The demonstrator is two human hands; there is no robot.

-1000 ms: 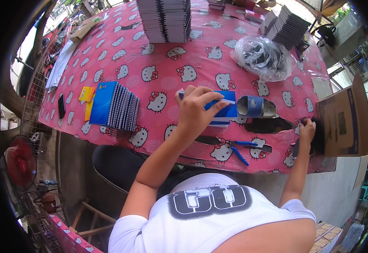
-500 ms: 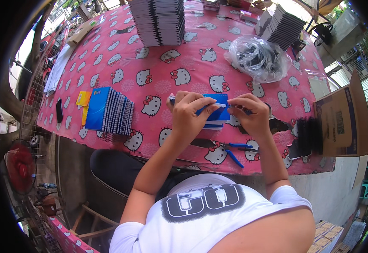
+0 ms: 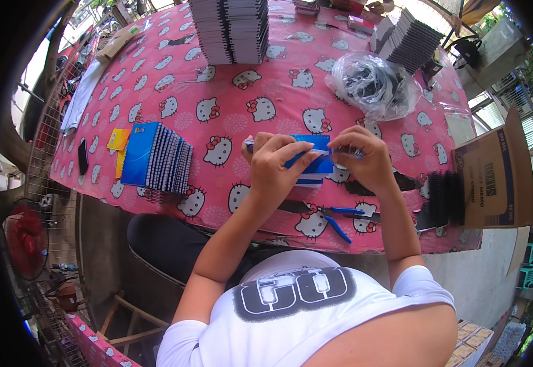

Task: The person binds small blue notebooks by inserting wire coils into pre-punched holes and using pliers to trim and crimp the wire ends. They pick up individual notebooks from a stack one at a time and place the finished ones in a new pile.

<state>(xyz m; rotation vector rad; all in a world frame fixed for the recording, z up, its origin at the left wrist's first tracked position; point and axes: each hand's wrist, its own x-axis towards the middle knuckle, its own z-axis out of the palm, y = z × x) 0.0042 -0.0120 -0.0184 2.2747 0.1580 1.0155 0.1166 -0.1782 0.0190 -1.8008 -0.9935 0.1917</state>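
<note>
Over the near middle of the table, my left hand (image 3: 274, 164) is closed around a small blue notebook (image 3: 321, 165), its thumb and fingers pinching a pale edge. My right hand (image 3: 369, 160) has its fingertips pressed together at the notebook's right end; what lies between them is too small to make out. Blue-covered pieces show behind and below the notebook, partly hidden by my hands. Just nearer to me lie pliers with blue handles (image 3: 338, 227). To the left stands a stack of blue spiral notebooks (image 3: 141, 156).
Tall notebook stacks (image 3: 233, 33) stand at the back, and another stack (image 3: 408, 41) at the back right. A clear plastic bag (image 3: 373, 88) holds dark contents. Black binding coils (image 3: 444, 196) lie beside an open cardboard box (image 3: 496, 174). A phone (image 3: 83, 158) rests at the left edge.
My right hand has lifted slightly and turned at the notebook's right end. The left hand keeps its grip in nearly the same place. The whole view has shifted a little.
</note>
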